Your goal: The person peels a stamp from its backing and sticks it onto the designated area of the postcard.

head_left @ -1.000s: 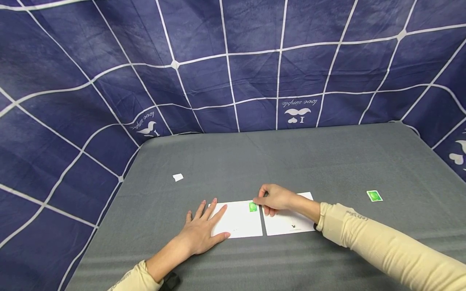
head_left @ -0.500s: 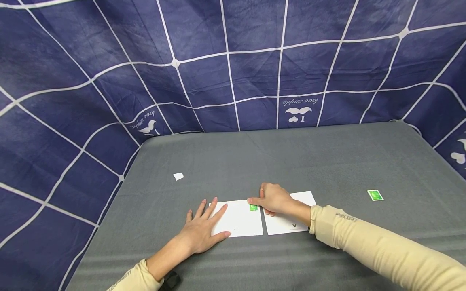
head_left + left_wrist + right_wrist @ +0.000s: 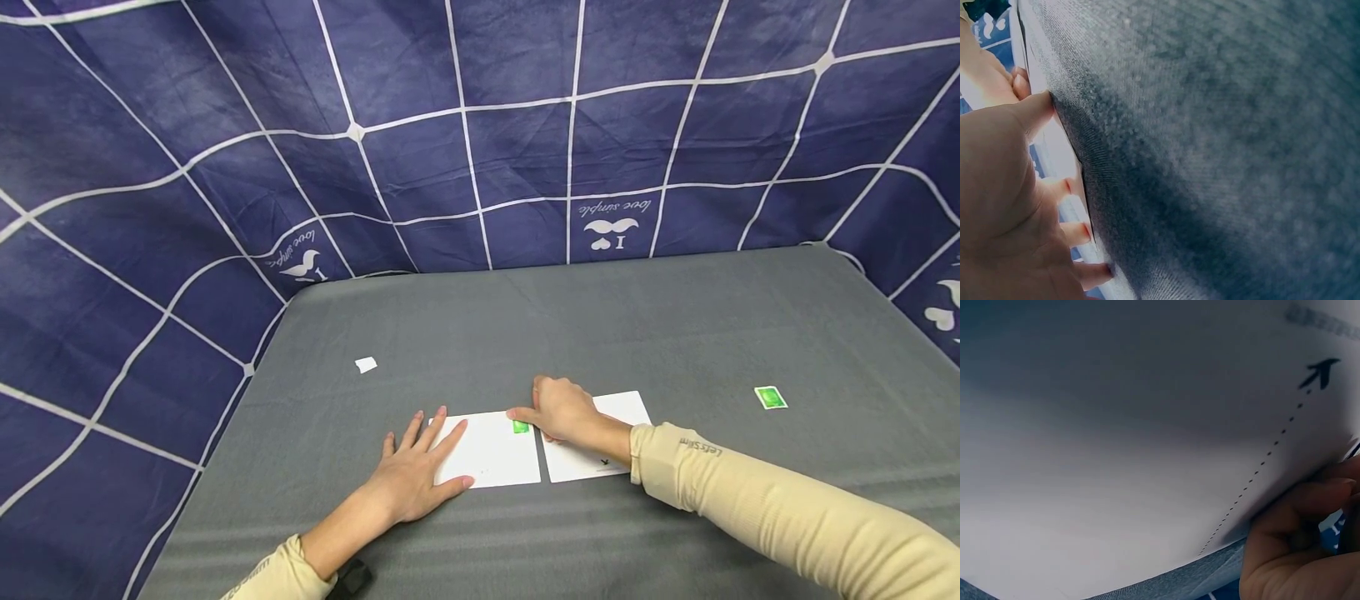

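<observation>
Two white cards lie side by side on the grey cloth in the head view. Spread flat, my left hand (image 3: 411,477) rests on the left part of the left card (image 3: 491,458), its thumb at the near edge. A green stamp (image 3: 521,427) sits at that card's far right corner. The thumb of my right hand (image 3: 567,412) presses on the stamp's upper part and hides it, while the other fingers curl under over the right card (image 3: 581,462). That right card shows a small dark bird-like print and, in the right wrist view, a dotted line (image 3: 1254,478).
Another green stamp with a white border (image 3: 771,397) lies on the cloth to the right. A small white paper piece (image 3: 366,365) lies farther back on the left. A dark blue curtain with white lines (image 3: 517,158) hangs behind and at both sides.
My right hand has shifted slightly left, and its thumb has gone from the stamp's edge onto its upper part. The left hand has stayed in place.
</observation>
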`<state>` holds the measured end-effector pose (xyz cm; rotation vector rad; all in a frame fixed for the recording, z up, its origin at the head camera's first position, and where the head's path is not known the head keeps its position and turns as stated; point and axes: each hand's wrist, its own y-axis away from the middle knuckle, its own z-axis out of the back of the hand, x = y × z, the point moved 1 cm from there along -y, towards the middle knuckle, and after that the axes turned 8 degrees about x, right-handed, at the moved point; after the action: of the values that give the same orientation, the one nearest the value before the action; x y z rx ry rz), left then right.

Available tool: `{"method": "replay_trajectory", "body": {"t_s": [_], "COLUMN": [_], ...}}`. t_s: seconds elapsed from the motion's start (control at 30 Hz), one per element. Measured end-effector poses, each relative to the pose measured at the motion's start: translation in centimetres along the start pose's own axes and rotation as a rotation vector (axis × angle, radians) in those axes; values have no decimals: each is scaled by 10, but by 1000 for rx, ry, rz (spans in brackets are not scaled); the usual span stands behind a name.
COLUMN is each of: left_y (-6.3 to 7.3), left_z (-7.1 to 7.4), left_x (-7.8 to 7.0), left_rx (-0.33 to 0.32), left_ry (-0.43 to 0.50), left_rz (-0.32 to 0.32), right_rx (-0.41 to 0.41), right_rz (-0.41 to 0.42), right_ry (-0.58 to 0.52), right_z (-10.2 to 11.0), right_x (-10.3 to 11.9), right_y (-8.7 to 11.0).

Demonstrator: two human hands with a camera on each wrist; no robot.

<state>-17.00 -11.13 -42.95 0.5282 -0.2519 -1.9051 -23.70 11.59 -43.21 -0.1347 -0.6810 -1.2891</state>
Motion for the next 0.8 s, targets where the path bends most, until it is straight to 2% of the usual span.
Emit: {"method": "replay_trajectory", "body": {"t_s": [0.33, 0.6, 0.8], "left_y": [1, 0, 0], "left_z": [0, 0, 0], "left_x": [1, 1, 0], "left_rx": [-9, -9, -3], "left_ry": [-7, -2, -8], "left_rz": [2, 1, 3], "right_rx": [-9, -52, -70], "right_rz": [9, 36, 27], "right_ry": [51, 78, 82], "right_z": [0, -3, -5], "right_x": [1, 0, -2], "right_y": [-1, 1, 2]}}
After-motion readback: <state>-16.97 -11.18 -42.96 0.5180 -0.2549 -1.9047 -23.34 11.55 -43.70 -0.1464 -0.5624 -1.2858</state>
